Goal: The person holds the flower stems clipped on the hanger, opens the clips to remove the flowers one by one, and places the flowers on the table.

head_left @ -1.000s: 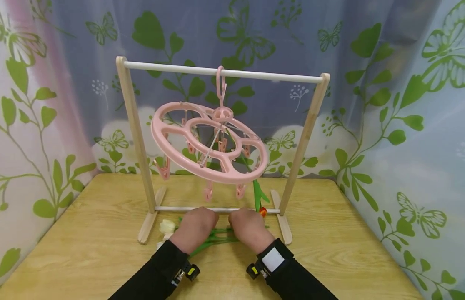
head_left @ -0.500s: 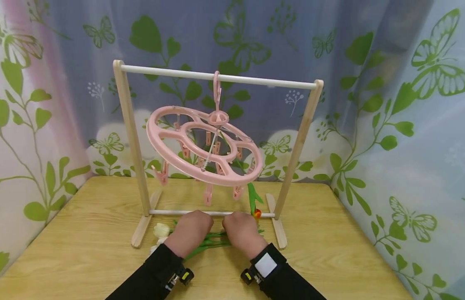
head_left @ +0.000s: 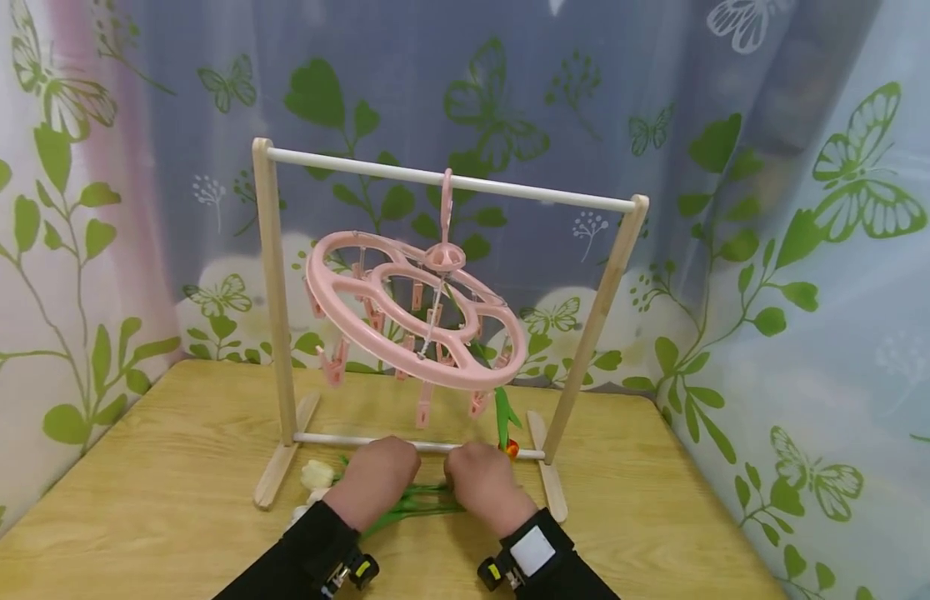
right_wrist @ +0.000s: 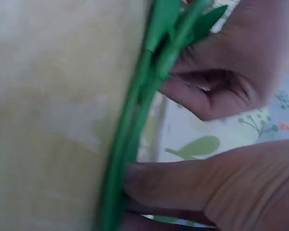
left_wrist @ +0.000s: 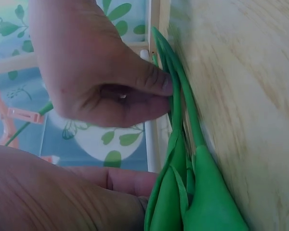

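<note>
White tulips (head_left: 317, 475) with green stems (head_left: 423, 503) lie on the table, their heads to the left. My left hand (head_left: 377, 483) pinches the stems near the leaves (left_wrist: 212, 192), its thumb against the green in the left wrist view. A little further right, my right hand (head_left: 486, 487) pinches the thinner stem part between thumb and finger. In the right wrist view the stems (right_wrist: 130, 130) run close along the tabletop. The fingers' far sides are hidden in the head view.
A wooden stand (head_left: 270, 292) with a white top bar (head_left: 360, 167) bears a tilted pink clip hanger (head_left: 405, 350). From it an orange-red tulip (head_left: 512, 449) hangs head down, just behind my right hand. Patterned curtains (head_left: 405, 75) enclose the wooden table (head_left: 622, 517).
The head view has shifted slightly, and the pink hanger has turned a little on its hook. Both hands stay on the stems, almost in the same place.
</note>
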Available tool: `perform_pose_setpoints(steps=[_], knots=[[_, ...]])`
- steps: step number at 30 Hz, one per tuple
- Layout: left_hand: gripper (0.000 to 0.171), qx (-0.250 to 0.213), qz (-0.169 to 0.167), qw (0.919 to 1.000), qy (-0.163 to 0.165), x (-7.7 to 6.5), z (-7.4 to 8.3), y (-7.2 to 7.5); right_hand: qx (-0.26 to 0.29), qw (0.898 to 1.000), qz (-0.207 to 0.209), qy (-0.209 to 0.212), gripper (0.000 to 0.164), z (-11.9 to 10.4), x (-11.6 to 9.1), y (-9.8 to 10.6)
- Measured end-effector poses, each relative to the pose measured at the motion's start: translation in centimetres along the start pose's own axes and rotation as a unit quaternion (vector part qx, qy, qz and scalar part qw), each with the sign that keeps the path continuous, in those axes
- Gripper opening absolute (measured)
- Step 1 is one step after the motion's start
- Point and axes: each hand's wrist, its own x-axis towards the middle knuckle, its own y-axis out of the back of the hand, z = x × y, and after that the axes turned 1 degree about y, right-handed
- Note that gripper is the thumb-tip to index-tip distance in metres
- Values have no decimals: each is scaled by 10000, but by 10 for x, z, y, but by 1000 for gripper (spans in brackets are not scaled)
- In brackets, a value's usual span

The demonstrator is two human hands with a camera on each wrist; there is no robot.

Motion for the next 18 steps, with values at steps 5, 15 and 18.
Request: perform_pose_setpoints(steps=[5, 15, 18], knots=[[62, -579, 159, 9978, -298, -4, -9, -3, 1405, 9832, -1150, -197, 43, 8, 2, 21], [58, -24, 876, 9949, -506, -12, -11, 3, 2103, 9707, -1015, -574, 19, 14, -7, 106], [59, 139, 1049, 9922, -659, -14, -12, 3, 2371, 9646, -1087, -395, 14, 17, -16, 136]])
